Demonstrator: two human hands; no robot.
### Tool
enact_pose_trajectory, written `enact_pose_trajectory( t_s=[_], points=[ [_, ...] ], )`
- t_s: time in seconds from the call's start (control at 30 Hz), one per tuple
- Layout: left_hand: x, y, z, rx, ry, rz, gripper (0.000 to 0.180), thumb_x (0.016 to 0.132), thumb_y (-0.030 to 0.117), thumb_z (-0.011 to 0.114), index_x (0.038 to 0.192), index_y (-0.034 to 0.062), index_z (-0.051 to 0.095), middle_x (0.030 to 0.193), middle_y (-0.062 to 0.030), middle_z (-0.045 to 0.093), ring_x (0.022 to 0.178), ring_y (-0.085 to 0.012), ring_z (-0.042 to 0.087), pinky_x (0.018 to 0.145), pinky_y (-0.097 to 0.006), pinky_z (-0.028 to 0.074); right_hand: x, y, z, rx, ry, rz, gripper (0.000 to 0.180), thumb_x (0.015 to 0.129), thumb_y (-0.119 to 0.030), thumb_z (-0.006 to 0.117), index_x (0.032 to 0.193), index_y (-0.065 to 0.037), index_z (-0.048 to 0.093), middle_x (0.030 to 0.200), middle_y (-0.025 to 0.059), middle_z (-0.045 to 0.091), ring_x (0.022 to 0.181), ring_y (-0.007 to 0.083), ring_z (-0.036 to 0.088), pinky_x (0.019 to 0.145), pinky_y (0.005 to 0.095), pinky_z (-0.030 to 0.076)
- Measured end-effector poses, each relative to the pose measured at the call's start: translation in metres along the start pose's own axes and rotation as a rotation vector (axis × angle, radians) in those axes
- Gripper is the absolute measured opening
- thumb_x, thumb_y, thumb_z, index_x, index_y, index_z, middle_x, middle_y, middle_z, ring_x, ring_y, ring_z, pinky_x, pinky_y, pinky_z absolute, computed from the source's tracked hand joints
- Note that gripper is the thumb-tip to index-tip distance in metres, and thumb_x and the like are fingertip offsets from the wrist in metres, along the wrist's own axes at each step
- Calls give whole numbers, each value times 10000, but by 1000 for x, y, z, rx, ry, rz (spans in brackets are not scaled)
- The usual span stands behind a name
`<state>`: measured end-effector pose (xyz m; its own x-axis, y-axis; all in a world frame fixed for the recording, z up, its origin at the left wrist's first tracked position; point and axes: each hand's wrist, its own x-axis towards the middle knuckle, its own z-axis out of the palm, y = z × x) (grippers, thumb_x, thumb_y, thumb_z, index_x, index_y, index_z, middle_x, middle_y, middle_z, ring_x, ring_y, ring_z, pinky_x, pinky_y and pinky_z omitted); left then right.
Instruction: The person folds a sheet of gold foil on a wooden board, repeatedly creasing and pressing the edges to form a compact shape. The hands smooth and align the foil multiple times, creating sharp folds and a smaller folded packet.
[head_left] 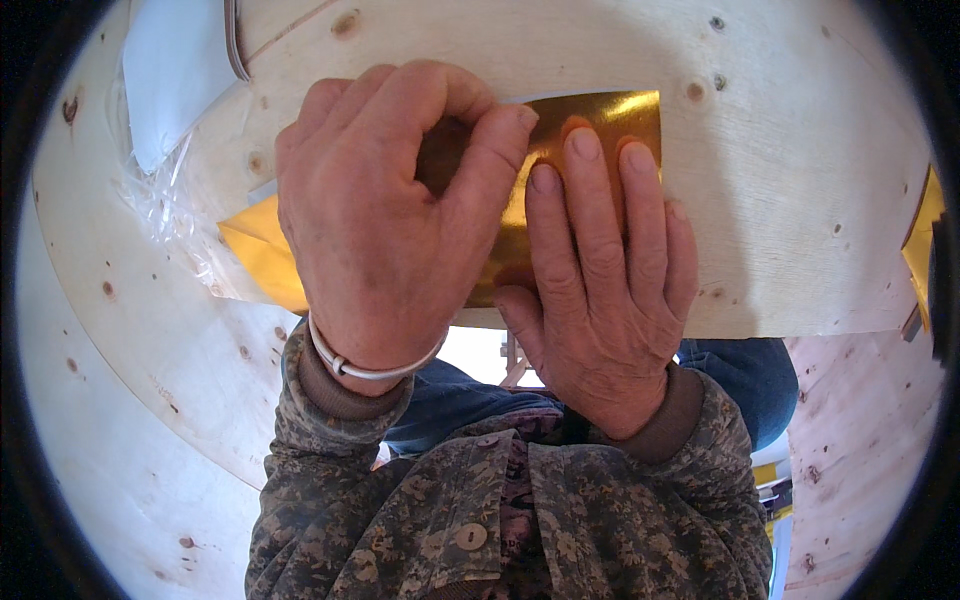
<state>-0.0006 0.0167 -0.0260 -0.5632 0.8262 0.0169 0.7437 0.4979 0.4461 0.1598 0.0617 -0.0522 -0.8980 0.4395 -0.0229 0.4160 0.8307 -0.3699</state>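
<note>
A shiny gold sheet lies on the wooden table in front of me, a thin pale edge showing along its far side. My right hand rests flat on it, fingers stretched and slightly apart. At the sheet's far edge my left hand is closed, thumb and forefinger pinched together; what sits between their tips is hidden. A folded gold piece pokes out left of the left hand, and that hand covers how it meets the sheet. A pale bracelet circles the left wrist.
Clear crinkled plastic wrap and a white sheet-like item lie at the far left of the knotty plywood table. Another gold piece stands at the right rim beside a dark object. The table's near edge passes just before my lap.
</note>
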Motion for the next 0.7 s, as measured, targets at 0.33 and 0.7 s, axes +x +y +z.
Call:
enact_pose_trajectory(
  t_s=[0.33, 0.7],
  points=[
    [0, 0, 1, -15, -19, -45, 90, 833, 80, 763, 853, 20, 700, 823, -63, 672, 775, -167, 596, 715, -289, 493, 0, 2, -3, 36, -13, -7, 594, 982, -410, 488, 1473, -77, 455, 1542, 155, 415, 1428, 378, 372, 1132, 499, 266],
    [-2, 4, -5, -84, -48, -84, 106, 833, 92, 770, 871, 17, 705, 825, -65, 667, 775, -158, 608, 722, -282, 493, 0, 0, 0, 0, 6, -1, 596, 992, -444, 471, 1468, -86, 463, 1537, 144, 425, 1425, 363, 380, 1134, 493, 275]
  ],
)
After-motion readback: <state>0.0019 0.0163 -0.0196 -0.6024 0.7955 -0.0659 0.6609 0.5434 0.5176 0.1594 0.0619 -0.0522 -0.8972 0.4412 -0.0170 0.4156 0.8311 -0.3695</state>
